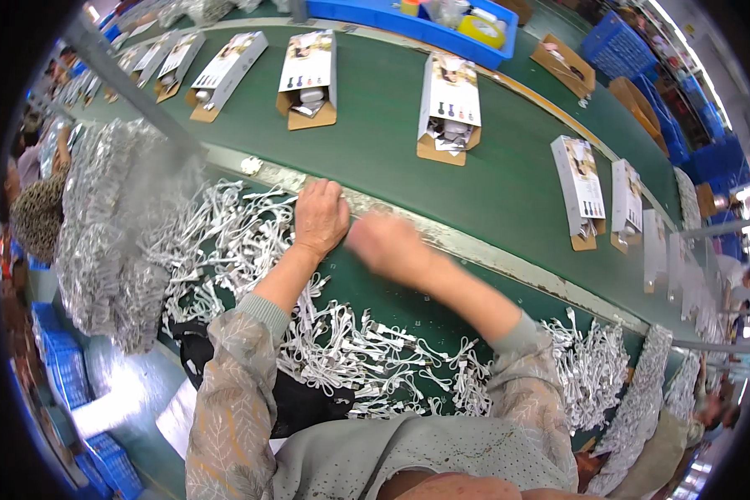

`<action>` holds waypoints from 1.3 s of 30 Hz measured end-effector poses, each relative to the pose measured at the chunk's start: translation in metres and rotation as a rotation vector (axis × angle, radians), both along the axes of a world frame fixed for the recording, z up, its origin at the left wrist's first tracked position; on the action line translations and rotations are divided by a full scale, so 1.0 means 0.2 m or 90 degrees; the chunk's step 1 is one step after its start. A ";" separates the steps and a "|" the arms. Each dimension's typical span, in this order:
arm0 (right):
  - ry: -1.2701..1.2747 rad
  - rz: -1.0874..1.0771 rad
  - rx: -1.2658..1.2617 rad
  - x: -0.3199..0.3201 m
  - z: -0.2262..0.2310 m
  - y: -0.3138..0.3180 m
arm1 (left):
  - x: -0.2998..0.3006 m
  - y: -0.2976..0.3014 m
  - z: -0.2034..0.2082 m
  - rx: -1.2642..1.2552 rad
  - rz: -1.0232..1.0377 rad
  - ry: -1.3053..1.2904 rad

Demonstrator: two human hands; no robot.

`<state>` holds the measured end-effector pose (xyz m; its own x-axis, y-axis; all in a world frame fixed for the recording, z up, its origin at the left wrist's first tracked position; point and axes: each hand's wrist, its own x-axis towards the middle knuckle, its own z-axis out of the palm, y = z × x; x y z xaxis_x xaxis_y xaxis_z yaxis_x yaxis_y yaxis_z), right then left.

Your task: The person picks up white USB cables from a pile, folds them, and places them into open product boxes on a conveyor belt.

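Note:
My left hand (pixel 321 215) is at the worn metal edge (pixel 483 247) of the green conveyor belt, its fingers curled down; whatever they hold, if anything, is hidden. Just right of it, my right hand (pixel 389 247) is smeared by motion, so its fingers cannot be made out. Many small white cables (pixel 350 346) with plugs lie loose over the green work surface beneath and around my forearms. Another heap of white cables (pixel 587 362) lies right of my right elbow.
Open-ended printed cartons (pixel 452 87) with white items inside stand on the green belt (pixel 375 108). A blue tray (pixel 496 54) sits beyond it. Silvery plastic-wrapped bundles (pixel 100 242) pile up at left beside a grey metal post (pixel 129 83). Blue crates (pixel 112 467) are at lower left.

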<state>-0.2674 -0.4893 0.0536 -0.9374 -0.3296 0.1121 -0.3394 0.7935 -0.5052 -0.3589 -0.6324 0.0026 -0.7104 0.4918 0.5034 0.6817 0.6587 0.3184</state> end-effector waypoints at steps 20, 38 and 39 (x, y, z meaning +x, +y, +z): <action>-0.386 -0.311 -0.404 0.50 0.19 0.33 | 0.00 0.04 0.01 0.004 -0.010 0.008; 0.275 -0.513 -0.388 -0.18 -0.08 0.52 | 0.01 0.00 0.00 0.000 0.001 -0.008; 0.315 -0.504 -0.349 -0.23 -0.13 0.55 | 0.01 0.01 0.00 0.001 0.000 -0.007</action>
